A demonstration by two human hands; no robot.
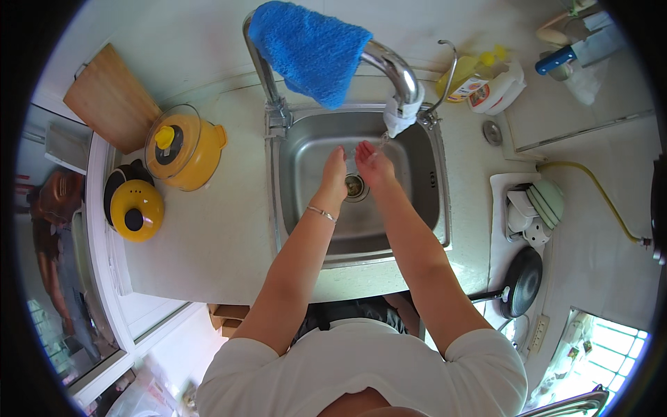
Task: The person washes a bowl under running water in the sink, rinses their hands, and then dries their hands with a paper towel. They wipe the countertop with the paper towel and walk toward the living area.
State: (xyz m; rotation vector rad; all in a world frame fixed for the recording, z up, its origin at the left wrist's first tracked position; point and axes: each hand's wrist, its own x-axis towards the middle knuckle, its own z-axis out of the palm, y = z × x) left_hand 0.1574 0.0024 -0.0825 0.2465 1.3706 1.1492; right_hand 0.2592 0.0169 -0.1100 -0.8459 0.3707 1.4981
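Both hands are held over a stainless steel sink (312, 229), under the spout of a metal faucet (398, 68). Water runs from the white wrapping (400, 115) at the spout's end onto my right hand (373, 162), which is palm up with fingers slightly curled. Close beside it on the left, my left hand (335, 169) is turned on edge, its fingers extended and holding nothing. A bracelet circles the left wrist. Between and just below the hands lies the sink drain (354, 186). A blue towel (312, 52) hangs over the faucet pipe.
Left on the counter (219, 234) are a yellow pot (195, 161), a yellow lid (143, 208) and a wooden cutting board (109, 99). Behind right stand a yellow detergent bottle (464, 78) and a white jug (500, 91). Bowls (544, 206) and a black frying pan (522, 281) are at right.
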